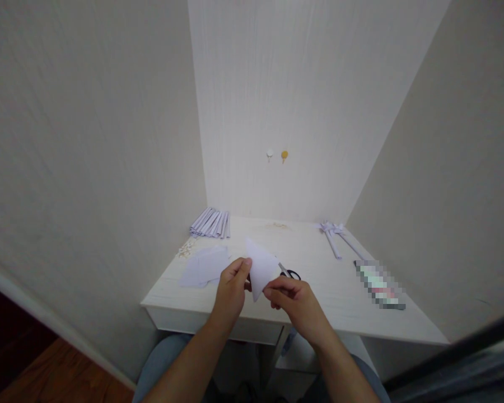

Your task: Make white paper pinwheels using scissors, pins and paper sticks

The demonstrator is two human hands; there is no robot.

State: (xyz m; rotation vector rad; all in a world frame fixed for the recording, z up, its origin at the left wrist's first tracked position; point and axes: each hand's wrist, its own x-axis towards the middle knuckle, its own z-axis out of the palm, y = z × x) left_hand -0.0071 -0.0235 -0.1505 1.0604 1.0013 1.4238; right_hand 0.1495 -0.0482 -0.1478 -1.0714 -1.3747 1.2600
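Between my two hands is a folded sheet of white paper, held up above the desk's front part with a corner pointing down. My left hand pinches its left edge, thumb on top. The fingertips of my right hand pinch its lower right edge. Just behind the paper lie scissors with dark handles, their blades partly hidden. Left of my left hand rests a stack of flat white paper sheets.
Several rolled paper tubes lie at the desk's back left, small pale pieces beside them. Paper tubes with folded tops lie at the back right. A blurred-out device is on the right. Walls enclose the white desk.
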